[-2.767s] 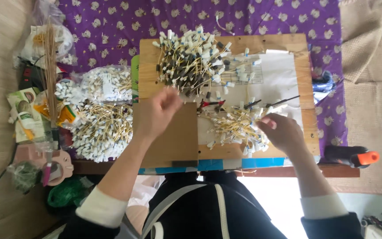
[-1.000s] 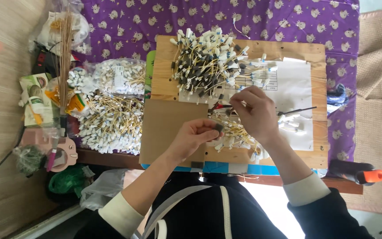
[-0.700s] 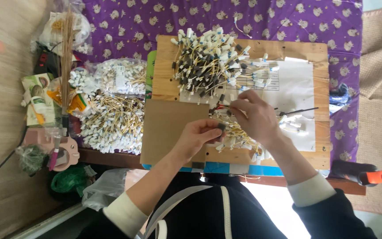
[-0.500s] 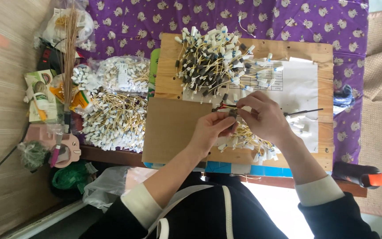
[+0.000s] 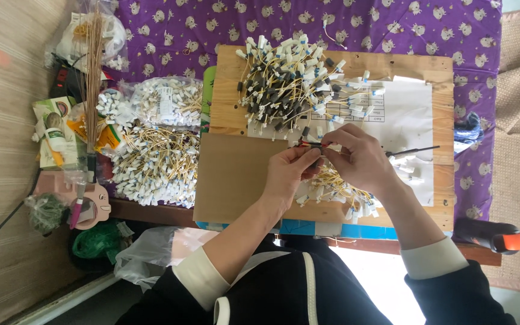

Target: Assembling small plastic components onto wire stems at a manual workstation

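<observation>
**Hands meet over a small wire piece at mid-board**

Both hands close on one small thing between them. From the head view, the left hand (image 5: 290, 174) comes up from the lower left and curls its fingertips in a pinch on the near end of a small dark-and-red wire piece (image 5: 310, 145). The right hand (image 5: 362, 159) comes in from the lower right and pinches the same piece from the other side, fingers pressed together over it. The piece is too small to tell what kind of connector it carries.

Its long axis runs roughly left to right across the wooden board (image 5: 440, 66), so each hand has one end and neither is clearly nearer. It is held just above the seam where the brown cardboard sheet (image 5: 233, 177) meets the white printed paper (image 5: 407, 114).

Beyond the hands lies a heap of yellow wires with black and white plugs (image 5: 293, 84); a smaller bunch of yellow leads (image 5: 338, 183) lies under the right wrist. A thin black rod-like tool (image 5: 413, 151) lies just right of the right hand, pointing away. Off the board to the left are bundles of white-tipped wires (image 5: 151, 165).
</observation>
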